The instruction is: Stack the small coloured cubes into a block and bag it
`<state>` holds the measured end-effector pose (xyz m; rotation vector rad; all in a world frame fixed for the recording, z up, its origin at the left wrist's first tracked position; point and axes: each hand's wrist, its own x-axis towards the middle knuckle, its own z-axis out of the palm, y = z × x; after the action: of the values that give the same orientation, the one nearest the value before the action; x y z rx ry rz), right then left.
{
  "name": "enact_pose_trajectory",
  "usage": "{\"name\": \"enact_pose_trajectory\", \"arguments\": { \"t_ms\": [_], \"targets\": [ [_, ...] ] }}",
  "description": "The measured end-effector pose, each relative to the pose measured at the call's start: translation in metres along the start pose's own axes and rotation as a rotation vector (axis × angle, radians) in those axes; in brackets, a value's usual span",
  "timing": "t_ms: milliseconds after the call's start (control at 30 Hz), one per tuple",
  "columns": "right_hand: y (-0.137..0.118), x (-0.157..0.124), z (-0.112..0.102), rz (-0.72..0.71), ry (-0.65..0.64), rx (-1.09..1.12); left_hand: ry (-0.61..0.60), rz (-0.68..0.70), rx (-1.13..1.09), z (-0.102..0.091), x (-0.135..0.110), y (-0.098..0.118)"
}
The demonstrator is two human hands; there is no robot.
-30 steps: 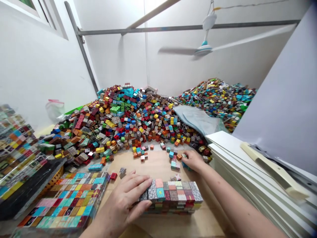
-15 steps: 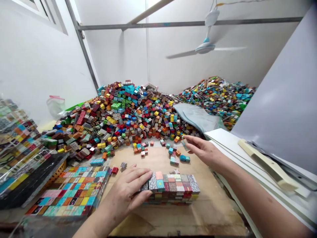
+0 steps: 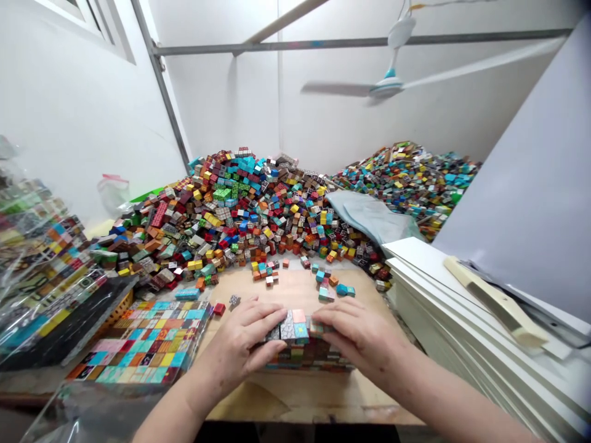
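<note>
A long block of small patterned cubes (image 3: 295, 331) lies on a wooden board (image 3: 364, 394) in front of me. Around its left end my left hand (image 3: 247, 335) is closed, fingers over the top and thumb along the near side. My right hand (image 3: 355, 326) grips the right part, its fingers laid across the top and hiding most of that end. Between the hands, grey stone-patterned, pink and turquoise cubes show. Behind the block, loose cubes lie on the board, among them turquoise ones (image 3: 342, 289) and a red one (image 3: 219, 308).
A big heap of colourful cubes (image 3: 244, 215) rises at the back, with a light blue cloth (image 3: 369, 215) on its right. At left lies a flat wrapped panel of cubes (image 3: 143, 344). White boards (image 3: 443, 326) with a cream-handled tool (image 3: 494, 298) are stacked at right.
My right hand has come down and left from behind the block onto its right part. My left hand has stayed on the left end.
</note>
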<state>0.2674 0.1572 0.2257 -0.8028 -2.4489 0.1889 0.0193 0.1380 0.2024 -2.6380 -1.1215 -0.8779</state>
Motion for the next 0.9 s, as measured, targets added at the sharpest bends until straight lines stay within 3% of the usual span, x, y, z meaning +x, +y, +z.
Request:
{"name": "enact_pose_trajectory", "arguments": {
  "t_ms": [133,267,300,400,500,600,700,800,900],
  "targets": [
    [0.007,-0.008,-0.007,0.057,0.111,0.010,0.005,0.017,0.013,0.002,-0.001,-0.002],
    [0.062,-0.022,-0.007,0.422,0.196,-0.039,0.005,0.023,0.041,0.001,-0.002,-0.002],
    [0.080,-0.025,-0.001,0.521,0.169,-0.072,0.007,0.023,0.047,0.001,-0.002,-0.002],
    [0.126,-0.031,0.028,0.640,0.150,-0.116,0.010,-0.004,0.036,0.002,-0.003,-0.002],
    [0.148,-0.029,0.057,0.678,0.131,-0.116,0.014,-0.026,0.011,0.003,-0.004,-0.002],
    [0.153,-0.026,0.071,0.680,0.125,-0.079,0.014,-0.015,0.005,0.003,-0.005,-0.003],
    [0.153,-0.025,0.069,0.665,0.126,-0.008,0.008,-0.026,0.000,0.003,-0.004,-0.003],
    [0.142,-0.027,0.050,0.637,0.136,0.085,0.011,-0.029,0.009,0.002,-0.004,-0.002],
    [0.109,-0.026,0.016,0.608,0.161,0.177,-0.002,-0.017,0.014,0.001,-0.003,0.000]
  ]
}}
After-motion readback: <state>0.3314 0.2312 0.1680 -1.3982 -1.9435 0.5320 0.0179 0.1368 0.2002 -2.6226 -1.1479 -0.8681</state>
